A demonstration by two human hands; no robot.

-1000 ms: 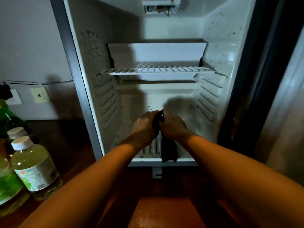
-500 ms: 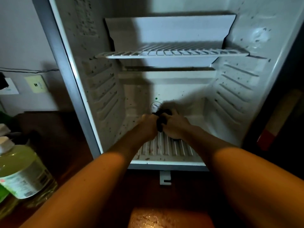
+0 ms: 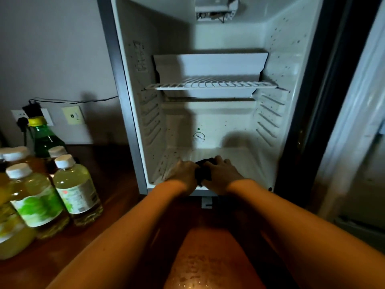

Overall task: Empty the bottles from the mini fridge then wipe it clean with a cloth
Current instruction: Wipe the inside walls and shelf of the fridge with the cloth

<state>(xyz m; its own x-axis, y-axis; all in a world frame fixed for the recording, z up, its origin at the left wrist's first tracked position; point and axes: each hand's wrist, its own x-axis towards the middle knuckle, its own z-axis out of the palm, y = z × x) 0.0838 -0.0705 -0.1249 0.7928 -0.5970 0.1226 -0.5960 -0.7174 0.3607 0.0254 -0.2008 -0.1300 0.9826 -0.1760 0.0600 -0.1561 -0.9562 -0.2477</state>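
Two hands work together at the front edge of the mini fridge [image 3: 133, 113] floor. My left hand [image 3: 184, 173] and my right hand [image 3: 223, 176] sit side by side, each closed on the same dark cloth [image 3: 203, 174], which is bunched between them so that only a small dark wad shows. The cloth is low in the cabinet, just above the front lip; I cannot tell whether it presses on the floor.

Cabinet state: the door stands open and no bottle is inside. One white wire shelf [image 3: 211, 85] sits level at mid-height, with a white tray-like panel [image 3: 210, 63] behind and above it. A round thermostat dial [image 3: 199, 137] is set in the back wall, below a small green dot. Dark specks cover both ribbed side walls and the floor.

Bottle location: the bottles stand outside, to the left of the fridge, on the brown wooden surface [image 3: 116, 174]. Nearest the fridge is a pale yellow-green bottle with a white cap [image 3: 76, 188]; just beside it is a second white-capped bottle with a green label [image 3: 36, 201]. Behind them stands a dark green bottle with a yellow cap [image 3: 42, 134]. More white caps show at the left edge, partly cut off.

On the wall behind the bottles are an outlet with a black plug [image 3: 31, 110] and a cream switch plate [image 3: 74, 115].
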